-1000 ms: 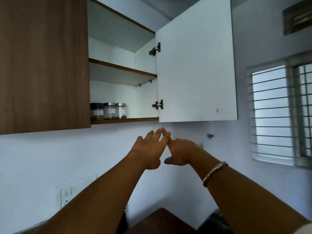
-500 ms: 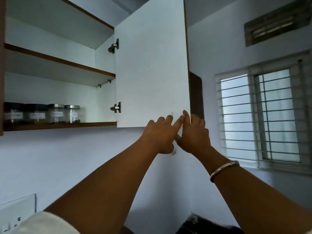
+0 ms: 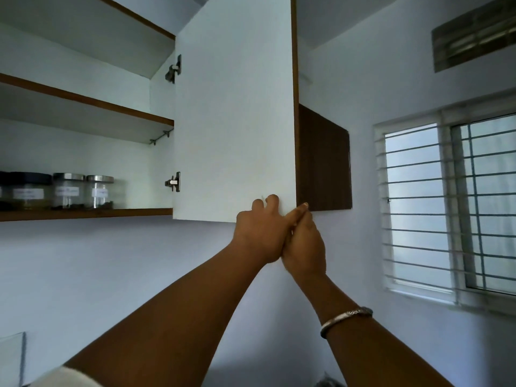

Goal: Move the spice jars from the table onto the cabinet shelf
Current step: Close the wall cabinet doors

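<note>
Several glass spice jars stand in a row on the lower cabinet shelf (image 3: 83, 213): a dark-lidded jar (image 3: 28, 191) and two steel-lidded jars (image 3: 68, 191) (image 3: 100, 191), all labelled. The white cabinet door (image 3: 234, 121) hangs open to their right. Both my hands are raised to its lower outer corner. My left hand (image 3: 259, 233) curls its fingers against the door's inner face at the bottom edge. My right hand (image 3: 305, 247) holds the door's edge from the outer side, one fingertip showing at the corner. Neither hand holds a jar.
An upper shelf (image 3: 83, 101) sits above the jars. Two hinges (image 3: 174, 182) join the door to the cabinet. A brown cabinet side (image 3: 324, 163) shows behind the door. A barred window (image 3: 452, 205) is at the right, a wall vent (image 3: 474, 34) above it.
Both hands have risen from below the cabinet to the door's lower outer corner and taken hold of it. The view has swung right, and the door looks turned more edge-on.
</note>
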